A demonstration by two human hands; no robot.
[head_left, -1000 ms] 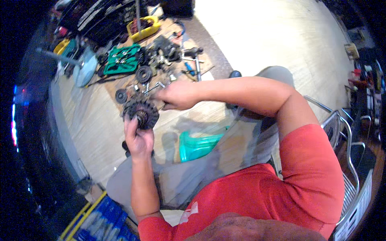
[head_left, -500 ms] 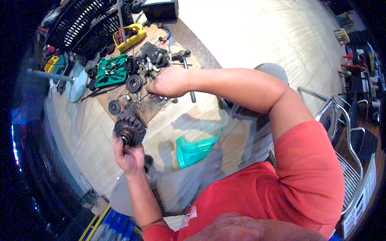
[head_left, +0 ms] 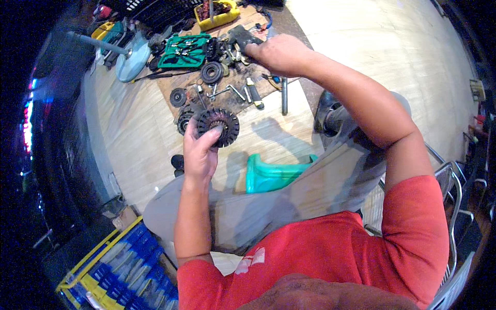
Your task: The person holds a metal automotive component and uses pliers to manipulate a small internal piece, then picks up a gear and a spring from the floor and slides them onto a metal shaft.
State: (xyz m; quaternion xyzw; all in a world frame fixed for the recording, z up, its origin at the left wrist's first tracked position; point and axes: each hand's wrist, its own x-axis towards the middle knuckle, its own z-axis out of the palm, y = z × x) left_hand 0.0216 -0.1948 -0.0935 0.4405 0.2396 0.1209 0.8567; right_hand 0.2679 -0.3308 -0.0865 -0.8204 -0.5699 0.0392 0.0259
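My left hand [head_left: 199, 147] is closed around a dark, finned motor rotor [head_left: 226, 135], its round slotted end turned up and my thumb lying across the middle. Over the far part of the work board, my right hand [head_left: 283, 56] has its fingers closed at the edge of a dark rag [head_left: 242, 36]; the fingertips are partly hidden. Just beyond the rotor sits another dark round part [head_left: 184, 122]. A black ring-shaped part [head_left: 211, 73] and a small black wheel [head_left: 178, 96] lie on the stained board [head_left: 178, 83].
A green tool case [head_left: 199, 61] lies left of the rag, near a yellow container [head_left: 227, 19]. An L-shaped wrench [head_left: 227, 92], a utility knife [head_left: 254, 94] and a hammer handle [head_left: 284, 98] lie nearer. A green plastic stool [head_left: 274, 175] stands by my leg; a blue-and-yellow rack [head_left: 124, 263] is lower left.
My right hand has moved away from me, from the tools on the board to the dark rag. My left hand has turned the rotor so that its slotted end shows.
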